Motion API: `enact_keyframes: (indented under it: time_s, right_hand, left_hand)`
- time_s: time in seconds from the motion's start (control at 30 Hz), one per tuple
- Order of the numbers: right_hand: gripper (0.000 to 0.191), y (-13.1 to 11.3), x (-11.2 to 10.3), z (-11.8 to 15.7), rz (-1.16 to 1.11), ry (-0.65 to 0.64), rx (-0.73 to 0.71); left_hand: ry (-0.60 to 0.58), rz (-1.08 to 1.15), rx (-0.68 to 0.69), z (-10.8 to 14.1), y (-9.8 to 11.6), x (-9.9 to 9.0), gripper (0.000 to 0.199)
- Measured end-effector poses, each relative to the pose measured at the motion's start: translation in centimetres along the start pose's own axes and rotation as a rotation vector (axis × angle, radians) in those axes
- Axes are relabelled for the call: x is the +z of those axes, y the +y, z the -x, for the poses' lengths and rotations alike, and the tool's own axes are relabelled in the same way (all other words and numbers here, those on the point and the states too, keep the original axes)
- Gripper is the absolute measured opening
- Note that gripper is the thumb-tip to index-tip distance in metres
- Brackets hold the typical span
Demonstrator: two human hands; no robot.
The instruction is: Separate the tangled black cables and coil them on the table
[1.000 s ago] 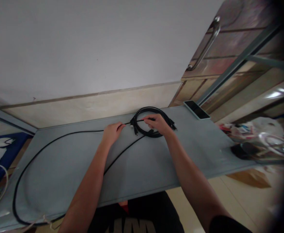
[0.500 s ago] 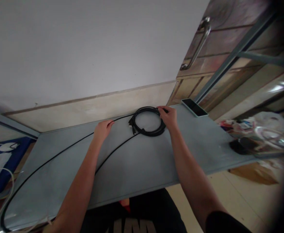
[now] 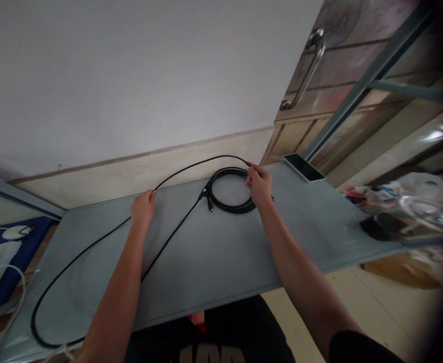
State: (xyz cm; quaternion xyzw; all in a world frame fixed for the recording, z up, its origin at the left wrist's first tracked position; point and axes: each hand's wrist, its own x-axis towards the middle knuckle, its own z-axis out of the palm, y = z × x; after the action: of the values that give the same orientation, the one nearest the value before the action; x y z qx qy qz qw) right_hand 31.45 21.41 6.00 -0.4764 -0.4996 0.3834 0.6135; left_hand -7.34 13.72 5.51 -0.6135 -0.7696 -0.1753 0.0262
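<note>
A black cable (image 3: 227,207) lies in a round coil on the grey tabletop (image 3: 202,257). Its dark plug end (image 3: 209,200) sticks out at the coil's left side. My left hand (image 3: 143,206) pinches a loose stretch of the cable, left of the coil. From there the cable arcs up and over to my right hand (image 3: 259,182), which grips it above the coil's right edge. The rest of the loose cable sweeps in a wide loop round the left side of the table and passes behind my left forearm.
A phone (image 3: 303,168) lies at the table's far right corner. The wall (image 3: 149,75) rises along the back edge. A metal door handle (image 3: 308,70) is at upper right. Plastic bags and clutter (image 3: 414,201) sit beyond the right end; a blue surface (image 3: 36,237) is at far left.
My left hand has moved left along with the cable. The stretch between my hands has lifted off the coil into an arc, and the big loop at left has shrunk inward.
</note>
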Motion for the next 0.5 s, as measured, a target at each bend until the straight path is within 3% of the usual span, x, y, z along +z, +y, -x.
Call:
enact_keyframes:
  time_s: [0.07, 0.3, 0.5]
  right_hand:
    - [0.038, -0.7, 1.0, 0.6, -0.122, -0.084, 0.082]
    - [0.031, -2.3, 3.9, 3.6, -0.289, -0.567, 0.295]
    - [0.028, -2.6, 6.3, 6.6, 0.005, -0.986, 0.206]
  left_hand:
    - [0.021, 0.058, -0.004, 0.2, 0.1, 0.2, 0.044]
    - [0.081, 0.258, 0.004, 0.3, -0.8, 0.0, 0.038]
    - [0.147, 0.290, 0.088, 0.8, 0.2, -0.9, 0.041]
